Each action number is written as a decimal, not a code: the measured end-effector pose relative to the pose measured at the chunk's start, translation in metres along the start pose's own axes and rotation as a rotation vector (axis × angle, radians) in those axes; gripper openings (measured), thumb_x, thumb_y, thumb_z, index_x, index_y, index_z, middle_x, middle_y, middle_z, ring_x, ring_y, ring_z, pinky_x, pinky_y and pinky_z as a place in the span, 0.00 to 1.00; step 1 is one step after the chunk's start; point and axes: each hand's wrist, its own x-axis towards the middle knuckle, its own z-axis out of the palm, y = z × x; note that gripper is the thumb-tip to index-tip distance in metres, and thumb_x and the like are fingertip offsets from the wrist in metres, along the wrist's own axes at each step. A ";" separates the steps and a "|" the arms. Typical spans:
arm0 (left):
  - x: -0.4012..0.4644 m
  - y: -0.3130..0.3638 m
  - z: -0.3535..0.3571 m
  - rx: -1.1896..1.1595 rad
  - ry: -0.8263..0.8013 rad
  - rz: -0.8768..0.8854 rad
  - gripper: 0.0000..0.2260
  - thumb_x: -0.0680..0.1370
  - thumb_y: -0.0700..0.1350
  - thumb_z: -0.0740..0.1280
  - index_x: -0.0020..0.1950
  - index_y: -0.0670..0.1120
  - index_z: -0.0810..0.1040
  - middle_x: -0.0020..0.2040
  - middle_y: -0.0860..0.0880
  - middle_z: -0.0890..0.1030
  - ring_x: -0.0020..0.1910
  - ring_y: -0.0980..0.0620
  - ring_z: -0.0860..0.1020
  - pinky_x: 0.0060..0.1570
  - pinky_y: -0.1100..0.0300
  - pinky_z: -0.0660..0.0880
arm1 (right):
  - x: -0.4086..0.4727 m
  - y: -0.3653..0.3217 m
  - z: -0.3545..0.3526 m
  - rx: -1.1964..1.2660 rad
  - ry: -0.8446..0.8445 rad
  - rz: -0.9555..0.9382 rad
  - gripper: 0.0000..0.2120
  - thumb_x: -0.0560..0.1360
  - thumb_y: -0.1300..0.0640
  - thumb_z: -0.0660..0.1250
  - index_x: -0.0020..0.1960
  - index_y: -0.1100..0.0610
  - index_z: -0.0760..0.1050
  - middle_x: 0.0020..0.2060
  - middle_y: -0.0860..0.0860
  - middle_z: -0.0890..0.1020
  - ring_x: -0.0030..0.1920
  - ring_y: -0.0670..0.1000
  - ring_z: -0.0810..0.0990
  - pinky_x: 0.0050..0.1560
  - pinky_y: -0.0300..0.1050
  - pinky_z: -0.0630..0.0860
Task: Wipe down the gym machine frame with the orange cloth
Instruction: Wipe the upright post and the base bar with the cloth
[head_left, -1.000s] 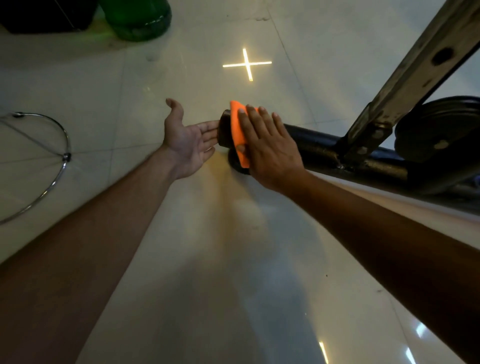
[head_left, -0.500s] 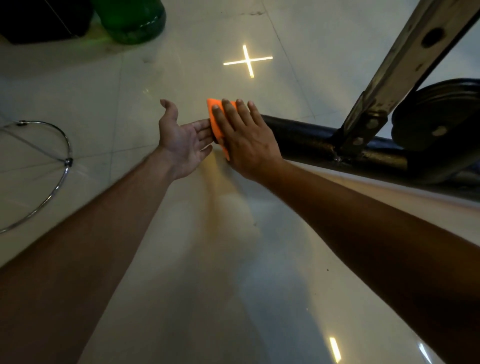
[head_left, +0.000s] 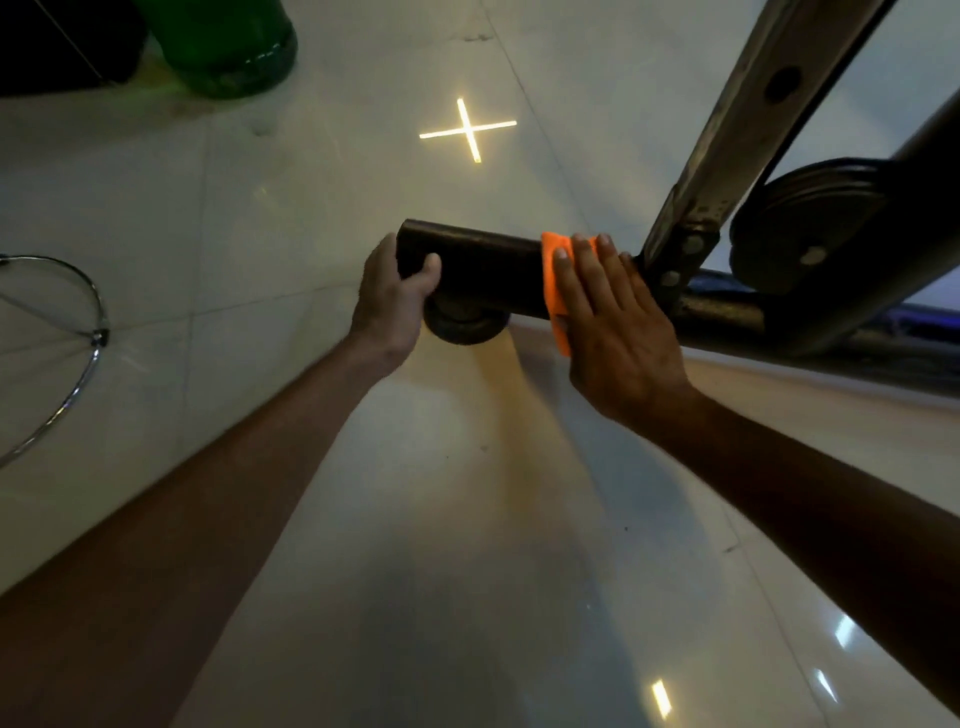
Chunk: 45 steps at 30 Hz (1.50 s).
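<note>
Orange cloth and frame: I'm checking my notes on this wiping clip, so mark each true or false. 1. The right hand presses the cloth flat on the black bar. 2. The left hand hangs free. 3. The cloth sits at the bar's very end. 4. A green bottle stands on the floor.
1. True: the right hand presses the orange cloth onto the black bar.
2. False: the left hand grips the bar's end.
3. False: it sits near the upright strut.
4. True: the green bottle stands at top left.

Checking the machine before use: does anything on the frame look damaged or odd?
No damage shows. The left hand grips the black base tube; the right hand presses the orange cloth on it.
</note>
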 end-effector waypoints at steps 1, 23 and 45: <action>0.001 -0.002 0.007 0.180 -0.013 0.056 0.31 0.84 0.58 0.61 0.85 0.46 0.64 0.82 0.46 0.66 0.82 0.48 0.64 0.78 0.58 0.63 | 0.004 -0.006 0.000 0.009 0.003 0.008 0.42 0.85 0.54 0.63 0.89 0.60 0.42 0.88 0.61 0.48 0.88 0.63 0.45 0.86 0.65 0.50; 0.008 -0.015 0.051 0.751 0.005 0.403 0.29 0.87 0.53 0.60 0.88 0.51 0.59 0.88 0.47 0.55 0.87 0.40 0.48 0.83 0.36 0.43 | 0.011 0.001 0.009 0.043 0.019 -0.033 0.37 0.83 0.63 0.56 0.89 0.56 0.46 0.88 0.57 0.49 0.88 0.60 0.45 0.87 0.63 0.52; -0.016 0.028 0.127 0.797 -0.177 0.557 0.31 0.88 0.52 0.59 0.89 0.46 0.52 0.89 0.48 0.51 0.88 0.43 0.44 0.84 0.37 0.40 | -0.070 0.037 0.033 0.116 0.125 0.252 0.34 0.88 0.57 0.55 0.89 0.59 0.42 0.88 0.61 0.44 0.87 0.65 0.41 0.86 0.68 0.43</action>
